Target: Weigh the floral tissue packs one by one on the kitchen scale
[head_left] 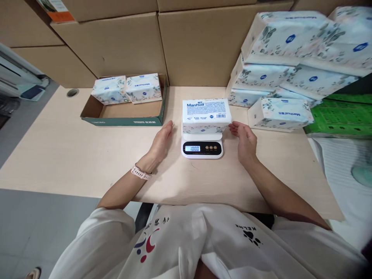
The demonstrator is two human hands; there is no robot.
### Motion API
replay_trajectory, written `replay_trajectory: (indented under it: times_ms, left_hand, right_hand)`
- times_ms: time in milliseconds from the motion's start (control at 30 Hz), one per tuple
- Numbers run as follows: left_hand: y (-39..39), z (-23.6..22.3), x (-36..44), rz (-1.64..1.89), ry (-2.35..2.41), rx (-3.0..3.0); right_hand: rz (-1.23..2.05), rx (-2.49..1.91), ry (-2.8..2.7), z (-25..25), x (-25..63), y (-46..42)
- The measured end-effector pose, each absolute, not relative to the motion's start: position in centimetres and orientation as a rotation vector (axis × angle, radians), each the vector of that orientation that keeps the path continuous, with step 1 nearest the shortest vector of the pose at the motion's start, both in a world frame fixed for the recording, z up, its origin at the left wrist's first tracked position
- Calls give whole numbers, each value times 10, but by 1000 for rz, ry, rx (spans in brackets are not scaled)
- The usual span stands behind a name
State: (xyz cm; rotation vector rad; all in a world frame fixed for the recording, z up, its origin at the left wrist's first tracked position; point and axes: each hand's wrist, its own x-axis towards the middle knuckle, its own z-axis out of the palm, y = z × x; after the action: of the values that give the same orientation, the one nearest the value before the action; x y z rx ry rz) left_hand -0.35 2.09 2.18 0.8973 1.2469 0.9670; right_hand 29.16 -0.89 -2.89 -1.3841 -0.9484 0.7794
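A pack of tissues marked "Manhua" lies on a white digital kitchen scale. The lit display of the scale reads what looks like 100.0. To the left of the scale, my left hand rests on its edge over the table, fingers stretched and holding nothing; a gap separates it from the pack. On the other side, my right hand has its fingers slightly bent and apart, close to the pack's right end. Whether its fingertips touch the pack I cannot tell. Nothing is in this hand.
An open shallow cardboard box at the back left holds two tissue packs. Stacked tissue packs stand at the back right, beside a green plastic crate. Large cardboard cartons line the rear of the wooden table.
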Motion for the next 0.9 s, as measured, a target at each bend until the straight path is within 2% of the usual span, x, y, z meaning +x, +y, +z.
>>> replay_trajectory:
  times_ms: [900]
  left_hand:
    - [22, 18, -7, 966, 1245, 930]
  right_hand:
    - [780, -1371, -960, -30, 292, -9]
